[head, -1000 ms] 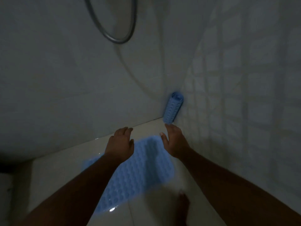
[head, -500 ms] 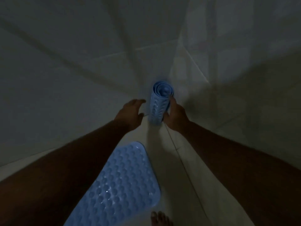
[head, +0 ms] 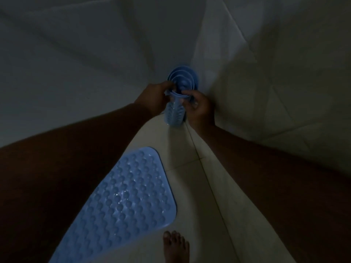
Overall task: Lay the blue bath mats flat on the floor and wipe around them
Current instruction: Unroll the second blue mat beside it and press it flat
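Observation:
A rolled blue bath mat (head: pixel 175 114) stands upright in the corner where the two tiled walls meet. My left hand (head: pixel 153 98) grips its left side near the top, and my right hand (head: pixel 199 107) holds the right side with fingers on the loose outer edge. The spiral top of the roll shows above my fingers. A second blue bath mat (head: pixel 125 202), covered in round bumps, lies flat on the pale floor at the lower left; my left forearm hides part of it.
Tiled walls close in on the left, far and right sides. A bare foot (head: pixel 175 245) stands on the pale floor tiles (head: pixel 191 185) just right of the flat mat. The room is dim.
Both hands left the flat mat and reached to the corner. They now grip the rolled mat, and its outer edge has begun to peel away from the roll.

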